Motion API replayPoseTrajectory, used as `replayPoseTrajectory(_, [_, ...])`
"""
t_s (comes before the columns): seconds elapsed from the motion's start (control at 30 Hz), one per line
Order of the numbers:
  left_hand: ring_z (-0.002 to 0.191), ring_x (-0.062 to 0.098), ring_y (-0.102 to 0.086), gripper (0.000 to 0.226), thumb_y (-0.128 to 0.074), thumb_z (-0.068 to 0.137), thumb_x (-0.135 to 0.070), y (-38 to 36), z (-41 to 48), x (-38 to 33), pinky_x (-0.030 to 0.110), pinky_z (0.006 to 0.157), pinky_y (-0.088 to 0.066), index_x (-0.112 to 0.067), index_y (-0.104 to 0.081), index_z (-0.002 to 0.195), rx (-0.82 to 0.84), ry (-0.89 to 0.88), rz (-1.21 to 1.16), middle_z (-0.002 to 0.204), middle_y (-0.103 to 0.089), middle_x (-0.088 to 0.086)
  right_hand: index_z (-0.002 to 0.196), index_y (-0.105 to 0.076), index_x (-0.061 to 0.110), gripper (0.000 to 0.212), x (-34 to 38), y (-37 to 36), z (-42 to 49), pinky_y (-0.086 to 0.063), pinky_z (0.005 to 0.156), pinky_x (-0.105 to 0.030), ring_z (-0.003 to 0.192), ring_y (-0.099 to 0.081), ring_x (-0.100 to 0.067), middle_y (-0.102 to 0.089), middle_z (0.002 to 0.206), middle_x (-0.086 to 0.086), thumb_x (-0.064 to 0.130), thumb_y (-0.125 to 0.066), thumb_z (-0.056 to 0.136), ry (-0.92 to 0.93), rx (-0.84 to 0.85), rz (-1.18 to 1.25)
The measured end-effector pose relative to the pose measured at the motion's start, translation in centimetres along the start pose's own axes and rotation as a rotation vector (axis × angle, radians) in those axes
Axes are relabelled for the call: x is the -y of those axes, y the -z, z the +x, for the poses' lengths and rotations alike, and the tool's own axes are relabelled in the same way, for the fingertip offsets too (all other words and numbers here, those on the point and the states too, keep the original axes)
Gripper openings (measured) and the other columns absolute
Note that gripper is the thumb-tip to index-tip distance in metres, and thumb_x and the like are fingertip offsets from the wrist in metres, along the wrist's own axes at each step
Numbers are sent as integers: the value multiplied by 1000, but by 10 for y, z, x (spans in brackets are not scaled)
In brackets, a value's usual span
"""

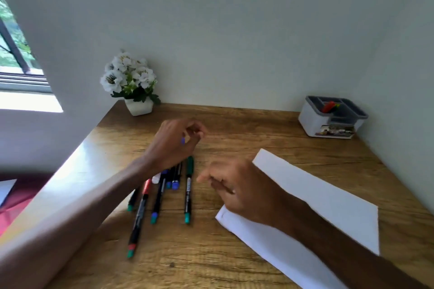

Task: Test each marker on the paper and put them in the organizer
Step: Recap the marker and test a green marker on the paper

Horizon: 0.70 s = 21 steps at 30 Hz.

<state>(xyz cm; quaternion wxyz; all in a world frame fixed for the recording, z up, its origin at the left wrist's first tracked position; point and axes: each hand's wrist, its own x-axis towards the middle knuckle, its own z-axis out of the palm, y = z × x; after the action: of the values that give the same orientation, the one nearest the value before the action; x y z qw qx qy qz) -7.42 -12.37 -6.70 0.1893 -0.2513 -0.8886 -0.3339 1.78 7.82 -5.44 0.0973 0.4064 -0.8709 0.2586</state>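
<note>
Several markers (164, 185) lie in a loose row on the wooden desk, among them a green-capped one (189, 187) and a red-capped one (141, 213). My left hand (175, 145) hovers over their far ends with its fingers curled around a small blue piece (183, 140), a marker's end or cap; the rest is hidden. My right hand (242, 192) is blurred, fingers curled together, over the near left corner of the white paper (324, 204), with nothing visible in it. The grey and white organizer (314, 119) stands at the back right with a red marker (327, 107) inside.
A white pot of white flowers (131, 82) stands at the back left corner of the desk (246, 129). Walls close in the desk at the back and right. A window (14, 58) is at the far left.
</note>
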Motion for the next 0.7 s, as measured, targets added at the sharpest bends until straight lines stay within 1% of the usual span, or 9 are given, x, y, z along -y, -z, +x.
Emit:
replayPoseTrajectory(0.1, [80, -16, -60, 13, -70, 93, -17, 10, -6, 10, 2, 70, -41, -25, -75, 101, -36, 26, 22, 87, -68, -21, 119, -70, 18, 41, 5, -16, 15, -52, 73, -23, 95, -65, -13, -66, 112, 1, -4, -71, 84, 65, 138, -123])
replayPoseTrajectory(0.2, [80, -11, -62, 11, -69, 92, -18, 15, -9, 15, 7, 71, -44, -25, -74, 99, -56, 43, 18, 88, -70, -20, 119, -71, 20, 52, 4, -20, 26, -54, 69, -27, 96, -65, -18, -63, 113, -4, -8, -76, 76, 64, 204, -239])
replayPoseTrajectory(0.27, [82, -8, -63, 11, -69, 92, -18, 15, -10, 15, 10, 71, -45, -25, -75, 99, -55, 50, 3, 89, -70, -19, 118, -71, 18, 43, 6, -18, 29, -55, 69, -28, 96, -65, -21, -61, 117, -8, -4, -72, 81, 90, 228, -280])
replayPoseTrajectory(0.33, [84, -8, -62, 10, -69, 92, -19, 13, -10, 11, 8, 72, -44, -25, -74, 100, -13, 30, -10, 92, -69, -21, 114, -70, 13, 33, 5, -13, 29, -57, 67, -30, 93, -64, -21, -60, 118, -9, -2, -68, 84, 130, 244, -320])
replayPoseTrajectory(0.43, [94, -10, -56, 14, -68, 94, -22, 7, -12, 4, 5, 76, -38, -27, -71, 106, 102, -9, 10, 102, -66, -21, 106, -70, 11, 32, -5, -5, 23, -60, 63, -35, 89, -66, -21, -62, 115, -11, -7, -69, 79, 143, 264, -348])
replayPoseTrajectory(0.53, [110, -6, -54, 24, -64, 96, -20, 5, -14, -7, 12, 89, -39, -27, -68, 119, 198, -66, -25, 119, -67, -15, 114, -70, 14, 32, -21, 6, 15, -62, 78, -34, 101, -68, -20, -66, 123, -9, -2, -72, 86, 128, 195, -288])
replayPoseTrajectory(0.6, [122, 2, -54, 32, -62, 97, -14, 6, -16, -16, 21, 100, -41, -22, -64, 128, 235, -145, -57, 130, -65, -10, 119, -66, 15, 27, -29, 17, 8, -59, 84, -27, 104, -68, -14, -67, 124, -5, 6, -67, 94, 125, 82, -228])
replayPoseTrajectory(0.67, [128, 6, -51, 38, -60, 98, -11, 3, -19, -22, 20, 104, -38, -18, -58, 136, 258, -196, -59, 137, -61, -6, 120, -62, 19, 21, -33, 28, 1, -56, 81, -18, 101, -64, -3, -67, 119, 3, 17, -58, 100, 45, -38, -107])
replayPoseTrajectory(0.7, [128, 6, -51, 39, -59, 100, -13, 1, -21, -24, 20, 104, -38, -18, -55, 138, 268, -215, -50, 138, -60, -5, 119, -61, 21, 19, -34, 32, -4, -56, 79, -17, 100, -64, -2, -68, 117, 5, 19, -59, 100, -21, -107, -33])
